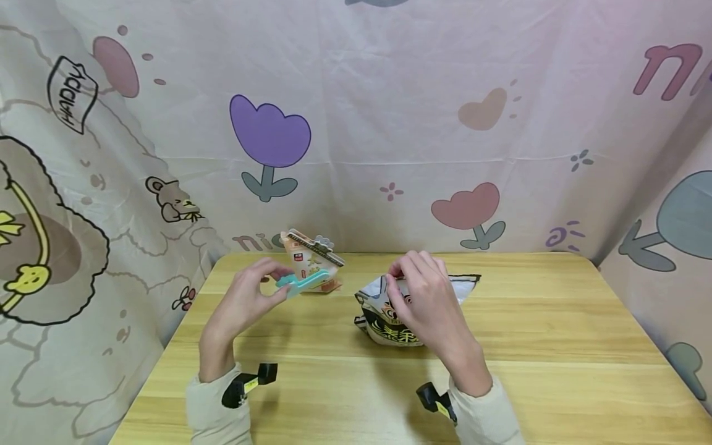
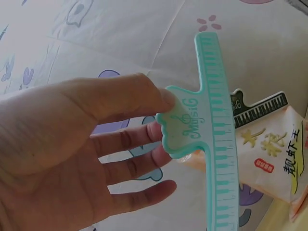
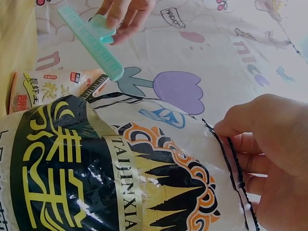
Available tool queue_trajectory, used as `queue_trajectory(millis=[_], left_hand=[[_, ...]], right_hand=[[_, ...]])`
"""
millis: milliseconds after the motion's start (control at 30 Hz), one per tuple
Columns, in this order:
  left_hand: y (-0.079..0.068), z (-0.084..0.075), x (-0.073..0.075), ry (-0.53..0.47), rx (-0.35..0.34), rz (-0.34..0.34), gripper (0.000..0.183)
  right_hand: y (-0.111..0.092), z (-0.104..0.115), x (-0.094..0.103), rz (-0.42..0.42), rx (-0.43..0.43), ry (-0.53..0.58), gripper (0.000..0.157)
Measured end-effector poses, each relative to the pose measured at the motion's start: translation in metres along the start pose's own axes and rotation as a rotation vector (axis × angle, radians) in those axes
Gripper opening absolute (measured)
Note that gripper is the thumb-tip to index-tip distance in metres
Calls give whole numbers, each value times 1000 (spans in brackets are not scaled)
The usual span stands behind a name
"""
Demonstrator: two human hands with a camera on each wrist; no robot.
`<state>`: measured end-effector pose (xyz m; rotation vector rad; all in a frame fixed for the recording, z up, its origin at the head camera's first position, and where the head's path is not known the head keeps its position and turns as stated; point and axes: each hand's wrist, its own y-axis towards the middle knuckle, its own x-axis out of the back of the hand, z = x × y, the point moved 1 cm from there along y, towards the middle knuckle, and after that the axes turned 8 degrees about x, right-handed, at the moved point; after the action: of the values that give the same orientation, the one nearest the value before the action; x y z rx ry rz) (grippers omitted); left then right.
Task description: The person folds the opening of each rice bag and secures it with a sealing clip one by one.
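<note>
Between thumb and fingers, my left hand [image 1: 245, 303] pinches the handle tab of a mint-green bag clip [image 2: 219, 125] printed with piano keys and the word "Music". The clip is held in the air, in front of an orange-white snack bag. My right hand [image 1: 425, 290] grips the top edge of a black-and-white snack bag [image 3: 91, 163], thumb on the near side and fingers behind. In the head view this bag [image 1: 389, 330] rests on the table, its top partly covered by my right hand. The two hands are apart, with the clip left of the bag.
The orange-white snack bag [image 1: 306, 259] stands at the table's back edge, a black piano-key clip [image 1: 316, 246] across its top. The light wooden table [image 1: 556, 346] meets a printed cloth backdrop [image 1: 378, 123] behind and at both sides.
</note>
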<state>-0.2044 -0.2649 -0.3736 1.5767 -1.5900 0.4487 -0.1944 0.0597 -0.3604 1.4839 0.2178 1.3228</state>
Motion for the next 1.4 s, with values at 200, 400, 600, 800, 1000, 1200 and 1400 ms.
queue_trajectory(millis=[200,400,600,800,1000,1200,1400], left_hand=[[3,-5,-5,-30,-44,-2,28],[4,-10,-10,-47,-72,-6,31],[5,-14,-14,-59,-83,-10,30],[8,-19,-21,-96,-113,-30,28],[13,-26,-29,-143,-158,-45,28],[13,-32,-34,-234,-145,31,31],[15,-34,-38,-265,-152,22,32]], right_hand=[[0,0,1,0,5,1,4],[0,1,0,0,3,3,4],[0,1,0,2,1,4,4],[0,1,0,3,-1,3,5],[0,0,1,3,1,-2,5],[-1,-1,0,9,-4,-2,4],[0,0,1,0,4,0,4]])
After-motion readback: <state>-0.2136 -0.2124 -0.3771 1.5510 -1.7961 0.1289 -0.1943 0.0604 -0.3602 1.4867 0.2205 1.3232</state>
